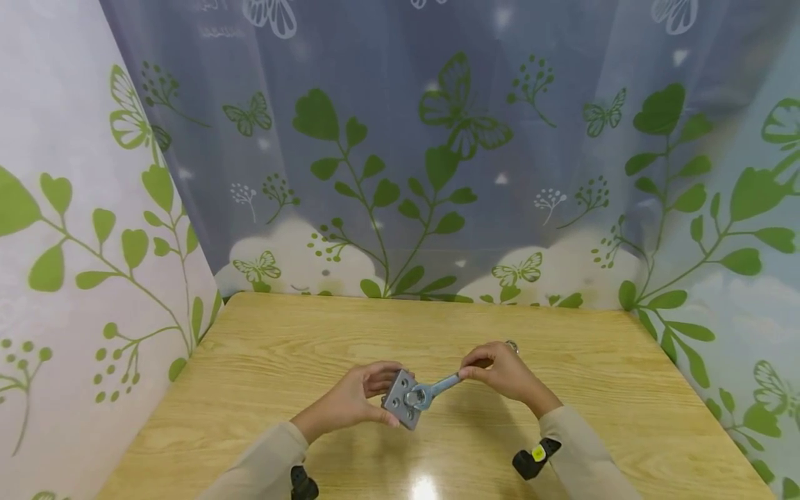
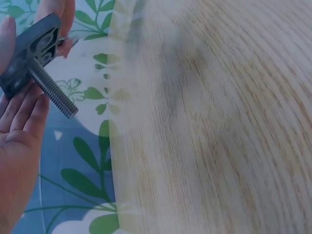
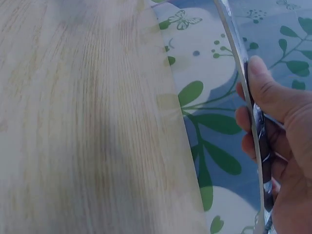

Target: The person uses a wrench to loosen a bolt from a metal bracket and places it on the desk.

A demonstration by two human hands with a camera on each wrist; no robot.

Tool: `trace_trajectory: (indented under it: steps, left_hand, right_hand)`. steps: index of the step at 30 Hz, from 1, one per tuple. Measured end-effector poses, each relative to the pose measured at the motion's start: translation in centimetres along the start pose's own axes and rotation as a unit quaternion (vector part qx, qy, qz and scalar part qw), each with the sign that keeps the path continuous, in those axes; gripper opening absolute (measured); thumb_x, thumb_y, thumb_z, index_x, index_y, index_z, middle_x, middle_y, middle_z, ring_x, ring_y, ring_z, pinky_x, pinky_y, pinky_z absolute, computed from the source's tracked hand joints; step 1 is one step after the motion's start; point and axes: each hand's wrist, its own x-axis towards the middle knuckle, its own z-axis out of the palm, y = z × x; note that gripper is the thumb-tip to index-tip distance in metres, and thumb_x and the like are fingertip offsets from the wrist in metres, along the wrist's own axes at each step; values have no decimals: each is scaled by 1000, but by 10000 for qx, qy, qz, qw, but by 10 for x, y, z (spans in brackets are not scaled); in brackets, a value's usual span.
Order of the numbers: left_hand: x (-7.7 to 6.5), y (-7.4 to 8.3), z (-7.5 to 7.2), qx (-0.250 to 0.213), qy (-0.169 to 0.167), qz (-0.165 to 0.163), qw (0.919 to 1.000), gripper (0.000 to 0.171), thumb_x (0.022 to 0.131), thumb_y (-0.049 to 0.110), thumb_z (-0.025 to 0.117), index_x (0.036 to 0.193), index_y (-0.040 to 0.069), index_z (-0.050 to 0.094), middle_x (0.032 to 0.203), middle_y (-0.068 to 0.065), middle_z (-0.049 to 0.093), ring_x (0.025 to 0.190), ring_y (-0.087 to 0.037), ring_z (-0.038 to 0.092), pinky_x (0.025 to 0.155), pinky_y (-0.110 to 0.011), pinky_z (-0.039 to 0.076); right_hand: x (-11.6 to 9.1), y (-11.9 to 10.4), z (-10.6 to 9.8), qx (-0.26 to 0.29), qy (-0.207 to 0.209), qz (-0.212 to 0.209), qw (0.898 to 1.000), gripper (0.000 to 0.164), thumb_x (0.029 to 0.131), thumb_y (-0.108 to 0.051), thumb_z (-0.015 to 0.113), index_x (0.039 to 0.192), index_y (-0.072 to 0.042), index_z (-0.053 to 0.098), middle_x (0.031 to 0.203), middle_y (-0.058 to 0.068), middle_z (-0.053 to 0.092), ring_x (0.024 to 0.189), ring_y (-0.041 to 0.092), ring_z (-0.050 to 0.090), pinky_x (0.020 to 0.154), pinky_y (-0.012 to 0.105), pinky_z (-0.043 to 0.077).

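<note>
My left hand (image 1: 353,401) grips a square grey metal plate (image 1: 401,390) with several holes, thumb at the near edge and fingers behind. A large bolt passes through it; the head (image 1: 414,397) faces right in the head view. From the plate's other side the threaded shank (image 2: 52,88) sticks out in the left wrist view. The jaw end of a silver wrench (image 1: 445,384) sits at the bolt head. My right hand (image 1: 503,371) pinches the wrench's handle between thumb and fingers; the far end shows past the knuckles. Plate and wrench are held above the table.
Beneath both hands lies a light wooden table (image 1: 300,333). A curtain (image 1: 387,229) printed with leaves and butterflies hangs behind its back edge, and similar printed sheets stand at both sides. Each sleeve carries a black wrist camera (image 1: 531,462).
</note>
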Motion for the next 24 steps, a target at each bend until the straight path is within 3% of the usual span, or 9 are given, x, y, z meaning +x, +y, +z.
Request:
trace_trajectory:
  steps: [3,7,11,16,24]
  left_hand:
    - [0,-2,-1,-14,320,-86,9994,79,71,11,83,138,-2,43,137,-15,53,125,-28,53,108,-33,41]
    - [0,-5,-1,117,984,-176,9949,85,68,14,85,138,-5,41,136,-20,52,124,-34,52,107,-36,42]
    - [0,-6,1,146,1708,-276,9848,86,67,17,85,139,-3,43,135,-23,52,124,-37,52,103,-38,45]
    - [1,-5,4,297,2423,-294,9693,82,67,13,85,137,0,46,132,-21,56,122,-37,53,99,-41,49]
    - [4,-4,7,748,3075,-282,9482,80,66,13,87,135,0,48,127,-19,59,119,-34,56,98,-40,50]
  right_hand:
    - [-8,5,0,20,126,356,9993,18,87,-29,69,91,-13,74,87,-1,70,77,16,65,67,24,55]
    - [-19,8,5,141,290,839,9959,20,89,-29,67,91,-9,72,83,5,68,68,17,59,58,23,49]
    - [-25,1,17,514,504,1195,9902,23,92,-26,64,90,-4,69,75,8,62,59,9,47,50,22,42]
    - [-29,-17,36,1385,496,1443,9785,28,96,-24,60,94,4,64,68,6,54,54,9,45,47,22,42]
    - [-28,-45,62,2378,384,1855,9527,34,97,-26,57,94,8,58,66,1,50,55,8,42,48,16,38]
